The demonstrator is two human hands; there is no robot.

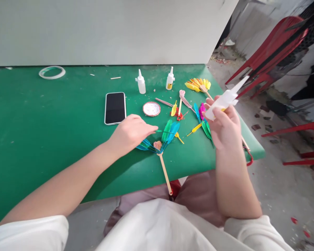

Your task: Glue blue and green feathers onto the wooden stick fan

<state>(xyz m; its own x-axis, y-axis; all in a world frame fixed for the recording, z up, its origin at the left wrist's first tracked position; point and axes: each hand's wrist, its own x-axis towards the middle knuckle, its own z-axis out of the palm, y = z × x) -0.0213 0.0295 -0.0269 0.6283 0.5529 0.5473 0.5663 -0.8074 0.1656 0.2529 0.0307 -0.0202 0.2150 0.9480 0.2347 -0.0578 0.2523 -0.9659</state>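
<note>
My left hand (pixel 129 134) is closed in a pinch on a thin green feather (pixel 163 131), seen nearly edge-on. Just below it on the table lies a feather fan (pixel 159 148) with blue and green feathers, a heart-shaped piece (pixel 157 145) at its centre and a wooden stick handle (pixel 165 170) reaching past the table edge. My right hand (pixel 223 122) is wrapped around a white squeeze glue bottle (pixel 223 101), raised and tilted with its long nozzle pointing up and right. Under that hand lie loose green feathers (pixel 206 128) and a magenta feather (pixel 202 111).
On the green table (pixel 54 115) are a phone (pixel 115 108), a tape roll (pixel 52 72), a round white dish (pixel 151 109), two upright glue bottles (pixel 141 83) and a yellow feather fan (pixel 198 84). A pale wall (pixel 99 31) borders the back. Red chairs (pixel 274 45) stand right.
</note>
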